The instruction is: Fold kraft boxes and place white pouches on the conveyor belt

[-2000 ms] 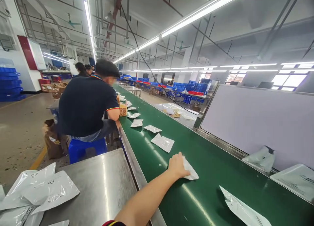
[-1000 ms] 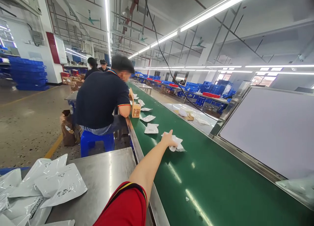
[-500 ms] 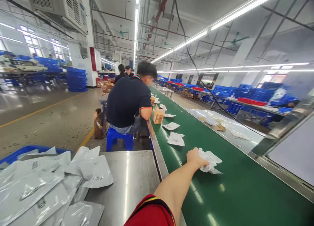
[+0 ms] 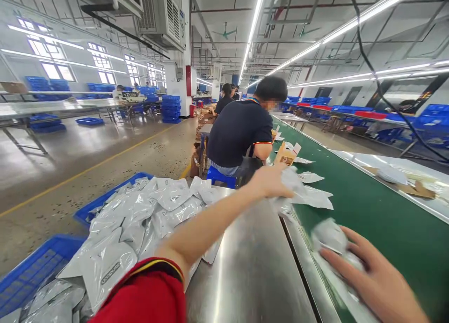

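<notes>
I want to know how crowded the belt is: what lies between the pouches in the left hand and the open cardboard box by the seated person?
In the head view, two flat white pouches on the green belt lie between the left hand's bunch of pouches and the cardboard box.

Open steel ahead, clutter to the left

The steel table [image 4: 252, 267] lies bare between the heap of silver pouches [image 4: 140, 220] and the green belt [image 4: 379, 210]; a seated co-worker [image 4: 242, 135] blocks the belt's near edge farther along.
</notes>
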Motion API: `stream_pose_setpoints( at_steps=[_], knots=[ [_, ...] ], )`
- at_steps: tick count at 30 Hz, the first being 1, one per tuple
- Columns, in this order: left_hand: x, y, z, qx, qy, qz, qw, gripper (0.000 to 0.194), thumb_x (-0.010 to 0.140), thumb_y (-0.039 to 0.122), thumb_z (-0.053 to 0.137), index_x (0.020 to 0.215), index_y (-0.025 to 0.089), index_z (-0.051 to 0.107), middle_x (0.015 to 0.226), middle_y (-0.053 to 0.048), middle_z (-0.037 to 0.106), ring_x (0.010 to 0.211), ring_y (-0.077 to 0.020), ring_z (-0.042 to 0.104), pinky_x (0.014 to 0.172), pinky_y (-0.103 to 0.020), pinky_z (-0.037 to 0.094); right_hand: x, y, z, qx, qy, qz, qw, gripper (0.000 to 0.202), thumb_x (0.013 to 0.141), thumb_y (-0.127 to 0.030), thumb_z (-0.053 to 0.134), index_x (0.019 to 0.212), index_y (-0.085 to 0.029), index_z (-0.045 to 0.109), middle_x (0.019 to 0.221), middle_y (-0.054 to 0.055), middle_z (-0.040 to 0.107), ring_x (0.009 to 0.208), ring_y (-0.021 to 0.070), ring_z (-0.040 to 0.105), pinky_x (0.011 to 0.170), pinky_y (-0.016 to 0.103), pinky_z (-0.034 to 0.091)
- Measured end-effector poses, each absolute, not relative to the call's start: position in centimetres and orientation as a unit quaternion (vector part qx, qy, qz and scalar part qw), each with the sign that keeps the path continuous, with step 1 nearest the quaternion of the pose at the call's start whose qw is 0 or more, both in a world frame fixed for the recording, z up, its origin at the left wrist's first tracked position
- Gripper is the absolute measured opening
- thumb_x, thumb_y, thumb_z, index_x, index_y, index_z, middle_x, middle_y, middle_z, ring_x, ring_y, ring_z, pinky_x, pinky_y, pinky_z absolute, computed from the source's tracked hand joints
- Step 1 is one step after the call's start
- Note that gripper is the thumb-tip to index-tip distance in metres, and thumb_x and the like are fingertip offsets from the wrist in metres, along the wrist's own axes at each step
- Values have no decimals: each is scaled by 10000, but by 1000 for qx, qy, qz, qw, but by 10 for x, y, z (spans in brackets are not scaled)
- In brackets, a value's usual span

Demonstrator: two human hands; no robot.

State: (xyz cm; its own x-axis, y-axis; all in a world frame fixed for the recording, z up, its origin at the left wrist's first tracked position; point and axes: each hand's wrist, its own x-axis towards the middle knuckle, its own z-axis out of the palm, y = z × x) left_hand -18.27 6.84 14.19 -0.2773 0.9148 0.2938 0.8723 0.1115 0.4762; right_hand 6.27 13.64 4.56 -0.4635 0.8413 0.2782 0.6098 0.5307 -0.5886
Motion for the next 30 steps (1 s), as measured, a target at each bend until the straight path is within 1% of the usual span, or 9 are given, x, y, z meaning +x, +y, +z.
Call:
stream_pose_setpoints(
  at_steps=[2, 4, 8, 11, 14, 18, 21, 24, 30],
  knots=[
    [-210, 28, 136, 579, 767, 276, 15, 481, 651, 380, 710, 1068, 209, 541, 984, 8, 644, 918, -208, 616, 802, -265, 476, 19, 118, 42, -415, -799, 333, 279, 715, 647, -671, 623, 1257, -313, 523, 1013, 41, 662, 795, 235, 630, 688, 353, 514],
    [-232, -5, 119, 551, 796, 251, -1, 432, 650, 328, 697, 1030, 194, 544, 915, -6, 642, 863, -222, 618, 770, -286, 474, -23, 99, 31, -383, -780, 408, 280, 736, 675, -636, 584, 1300, -259, 488, 1012, 41, 663, 781, 239, 630, 678, 340, 504],
    [-250, -46, 74, 528, 827, 191, -5, 382, 653, 307, 681, 997, 184, 565, 916, -33, 636, 879, -244, 613, 778, -312, 480, -78, 63, -4, -368, -793, 402, 271, 683, 722, -569, 524, 1308, -219, 491, 1050, 54, 657, 888, 263, 611, 763, 364, 493],
    [-245, -59, 49, 520, 841, 148, -1, 602, 630, 376, 735, 1169, 195, 537, 1107, -91, 599, 1038, -296, 571, 895, -389, 463, -90, 48, -26, -358, -828, 346, 259, 641, 679, -528, 567, 1261, -261, 554, 1169, 40, 620, 1122, 371, 468, 977, 555, 330],
    [-237, -62, 39, 503, 857, 115, 5, 938, 532, 493, 810, 1340, 215, 425, 1276, -167, 498, 1154, -378, 493, 953, -512, 418, -89, 51, -40, -345, -880, 237, 224, 607, 713, -563, 527, 1276, -337, 534, 1278, -11, 557, 1265, 385, 312, 1034, 633, 166],
    [-229, -63, 42, 499, 861, 99, 4, 1143, 473, 604, 813, 1431, 287, 276, 1411, -207, 359, 1261, -415, 386, 991, -613, 341, -80, 70, -46, -305, -913, 213, 168, 689, 747, -670, 420, 1343, -326, 449, 1323, 36, 512, 1274, 330, 358, 981, 597, 299],
    [-222, -64, 44, 523, 846, 97, -18, 1002, 548, 639, 765, 1388, 269, 361, 1425, -186, 360, 1342, -387, 279, 1068, -660, 181, -73, 76, -47, -298, -904, 214, 220, 761, 759, -749, 328, 1328, -261, 457, 1354, 95, 459, 1206, 309, 450, 904, 552, 400],
    [-215, -67, 40, 573, 815, 73, -51, 751, 670, 622, 693, 1261, 196, 510, 1371, -178, 442, 1361, -369, 257, 1093, -671, 81, -67, 75, -48, -295, -899, 183, 266, 757, 777, -789, 271, 1254, -255, 518, 1290, 95, 516, 1169, 308, 486, 912, 558, 393],
    [-197, -81, 44, 635, 746, 111, -167, 544, 866, 569, 479, 1269, 204, 481, 1380, -161, 445, 1357, -382, 272, 1034, -714, 199, -65, 81, -50, -269, -905, 169, 283, 650, 828, -741, 280, 1217, -289, 540, 1237, 70, 558, 1147, 308, 502, 920, 583, 375]
  ],
)
